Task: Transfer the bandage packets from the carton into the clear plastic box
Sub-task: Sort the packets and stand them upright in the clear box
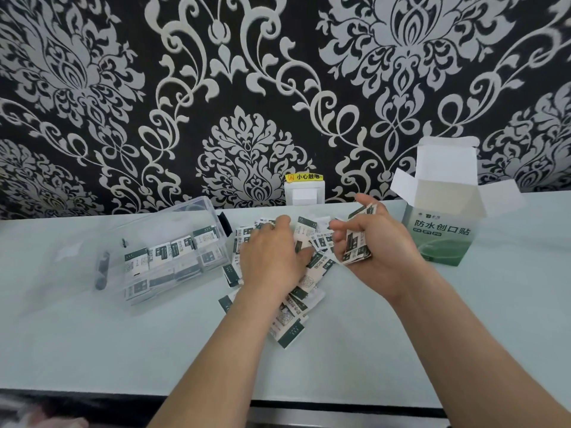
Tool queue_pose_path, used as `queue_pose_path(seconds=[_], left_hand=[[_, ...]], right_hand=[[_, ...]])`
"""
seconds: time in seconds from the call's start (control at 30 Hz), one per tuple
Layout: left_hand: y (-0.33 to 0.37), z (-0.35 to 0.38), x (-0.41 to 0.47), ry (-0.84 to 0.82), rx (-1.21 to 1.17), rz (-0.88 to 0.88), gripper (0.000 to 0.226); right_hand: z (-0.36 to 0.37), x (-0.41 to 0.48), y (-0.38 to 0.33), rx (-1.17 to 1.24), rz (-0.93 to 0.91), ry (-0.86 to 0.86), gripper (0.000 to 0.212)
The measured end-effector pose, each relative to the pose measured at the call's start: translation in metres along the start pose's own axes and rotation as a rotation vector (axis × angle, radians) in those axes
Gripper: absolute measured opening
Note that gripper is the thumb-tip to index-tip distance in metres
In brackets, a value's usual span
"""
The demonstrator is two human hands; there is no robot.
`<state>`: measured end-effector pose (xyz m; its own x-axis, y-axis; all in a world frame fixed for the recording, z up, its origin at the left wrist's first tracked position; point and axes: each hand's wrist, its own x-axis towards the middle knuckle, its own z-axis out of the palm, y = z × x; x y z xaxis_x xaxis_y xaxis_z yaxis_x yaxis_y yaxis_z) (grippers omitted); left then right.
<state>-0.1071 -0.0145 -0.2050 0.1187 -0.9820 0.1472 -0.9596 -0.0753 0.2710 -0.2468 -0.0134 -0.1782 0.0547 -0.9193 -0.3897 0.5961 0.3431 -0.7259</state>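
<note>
Bandage packets — white, dark-green ends — heaped; right hand grips a bunch, left hand rests spread atop.

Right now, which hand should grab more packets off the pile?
Probably the left hand: it rests on the loose packets, right beside the clear plastic box. The right hand is full, gripping a bundle of packets.
</note>
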Motion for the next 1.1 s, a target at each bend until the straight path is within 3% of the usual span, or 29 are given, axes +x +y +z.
queue_pose_path(seconds=[0.1,0.23,0.3,0.4,0.47,0.57,0.73,0.8,0.87,0.93,1.0,1.1], left_hand=[[0.001,0.0,0.0,0.064,-0.128,0.02,0.045],[0.001,-0.008,-0.002,0.287,-0.363,0.092,0.03],[0.0,-0.019,-0.005,0.333,-0.645,0.051,0.027],[0.005,-0.036,-0.017,0.161,-1.179,-0.114,0.024],[0.009,-0.039,-0.028,0.018,-1.325,-0.16,0.022],[0.005,-0.035,-0.039,-0.025,-1.237,-0.087,0.011],[-0.021,-0.046,-0.043,0.207,-0.723,0.293,0.003],[-0.031,-0.056,-0.045,0.213,-0.572,0.381,0.031],[-0.039,-0.058,-0.046,0.038,-0.421,0.433,0.076],[-0.045,-0.057,-0.049,-0.116,-0.353,0.444,0.101],[-0.049,-0.055,-0.049,-0.111,-0.383,0.437,0.1],[-0.059,-0.053,-0.044,-0.013,-0.454,0.369,0.089]], right_hand=[[-0.002,0.001,0.001,-0.023,-0.008,0.012,0.049],[0.001,0.003,0.001,0.06,0.041,-0.031,0.017],[0.005,0.005,0.004,0.12,0.054,-0.107,0.008],[0.015,0.008,0.012,0.085,0.031,-0.202,0.035],[0.024,0.007,0.017,0.048,0.01,-0.248,0.043],[0.037,0.005,0.024,-0.021,0.011,-0.227,0.015],[0.05,0.004,0.031,0.043,0.042,-0.212,0.027],[0.055,0.0,0.033,-0.072,0.027,-0.236,0.028],[0.058,-0.005,0.036,-0.274,-0.012,-0.299,0.024],[0.062,-0.011,0.04,-0.525,-0.044,-0.361,0.025],[0.065,-0.015,0.043,-0.678,-0.064,-0.402,0.025],[0.069,-0.017,0.048,-0.659,-0.041,-0.463,0.01]])
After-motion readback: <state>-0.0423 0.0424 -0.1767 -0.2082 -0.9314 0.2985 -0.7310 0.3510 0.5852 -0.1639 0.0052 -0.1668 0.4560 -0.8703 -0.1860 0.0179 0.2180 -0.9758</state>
